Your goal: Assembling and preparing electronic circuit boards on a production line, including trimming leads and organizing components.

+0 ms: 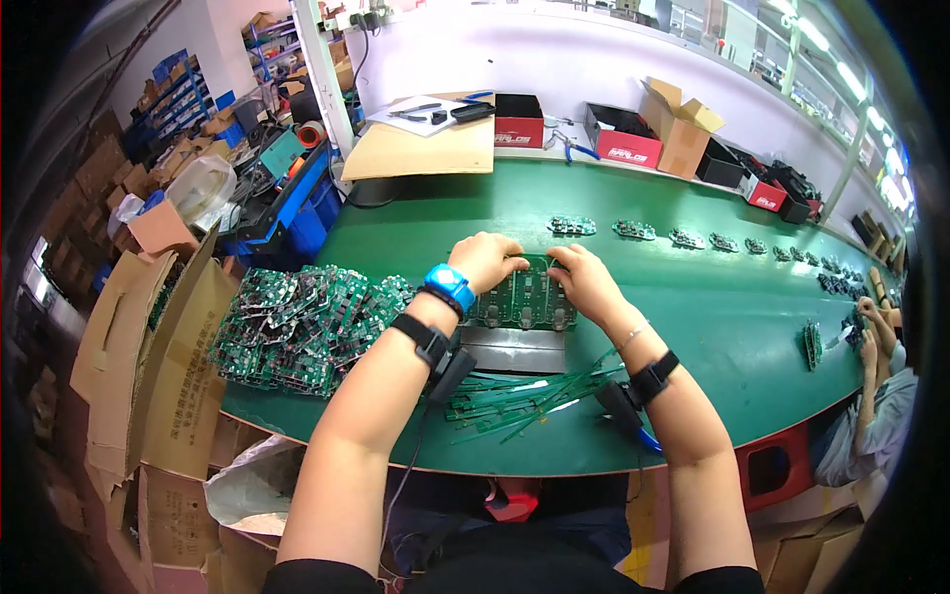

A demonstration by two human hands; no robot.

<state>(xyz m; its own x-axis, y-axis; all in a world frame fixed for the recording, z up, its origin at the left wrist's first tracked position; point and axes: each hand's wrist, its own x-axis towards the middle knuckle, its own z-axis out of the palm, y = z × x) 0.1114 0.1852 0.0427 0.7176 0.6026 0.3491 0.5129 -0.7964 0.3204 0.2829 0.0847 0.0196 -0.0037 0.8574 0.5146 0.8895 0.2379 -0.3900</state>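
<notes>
A green circuit board panel [529,297] lies in front of me, gripped along its far edge by both hands. My left hand [485,259] closes on the panel's upper left part, and my right hand [586,277] pinches its upper right part. Just below the panel, a flat grey metal plate [515,350] rests on the green table. Nearer to me lies a loose heap of thin green board strips [515,401]. Left of my left wrist is a big pile of populated circuit boards [297,332].
Separate small boards [633,230] run in a row along the table [435,213] toward the right. Red boxes [621,139] and a cardboard box [681,129] stand at the back. Another person's hands [871,332] work at the far right. Cardboard cartons [158,356] stand at left.
</notes>
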